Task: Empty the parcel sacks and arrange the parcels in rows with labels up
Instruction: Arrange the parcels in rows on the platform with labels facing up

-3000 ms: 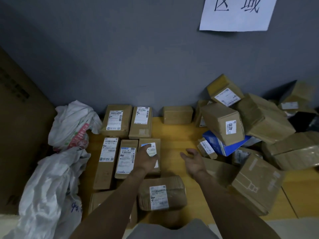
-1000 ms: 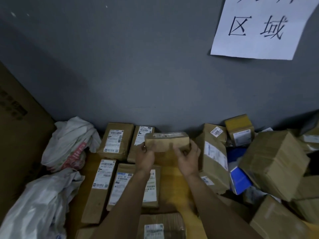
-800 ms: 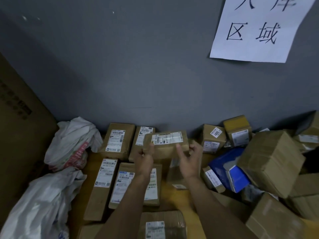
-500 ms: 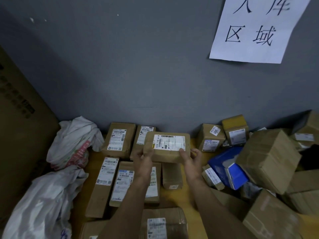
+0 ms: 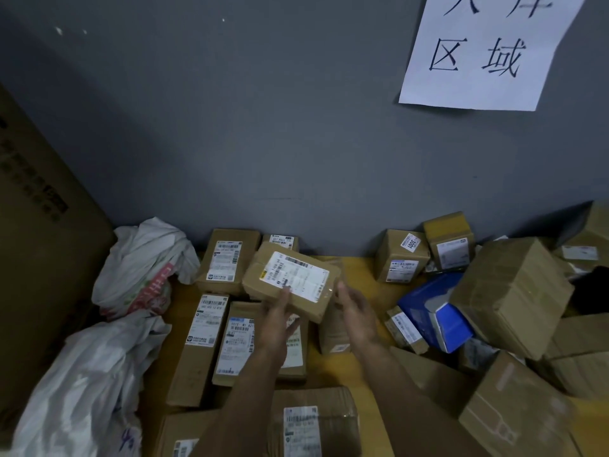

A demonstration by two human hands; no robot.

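I hold a flat brown parcel (image 5: pixel 296 275) above the wooden surface (image 5: pixel 357 267), its white label facing up and its long side turned at a slant. My left hand (image 5: pixel 276 321) grips its near edge with the thumb on the label. The fingertips of my right hand (image 5: pixel 357 313) touch its right end. Below it lie labelled parcels in rows, such as one at the back (image 5: pixel 227 258) and two long ones in front (image 5: pixel 206 324) (image 5: pixel 237 341). Two crumpled white sacks (image 5: pixel 145 262) (image 5: pixel 82 374) lie at the left.
A jumbled pile of parcels fills the right side, with a big brown box (image 5: pixel 514 291) and a blue box (image 5: pixel 438 311). A small parcel (image 5: pixel 333 334) lies under my right wrist. A tall cardboard carton (image 5: pixel 39 242) stands at the left. A grey wall carries a paper sign (image 5: pixel 487 51).
I picked the flat parcel up from the back row with both hands, turned it until its label faced up, and have now swung it clockwise and slightly left.
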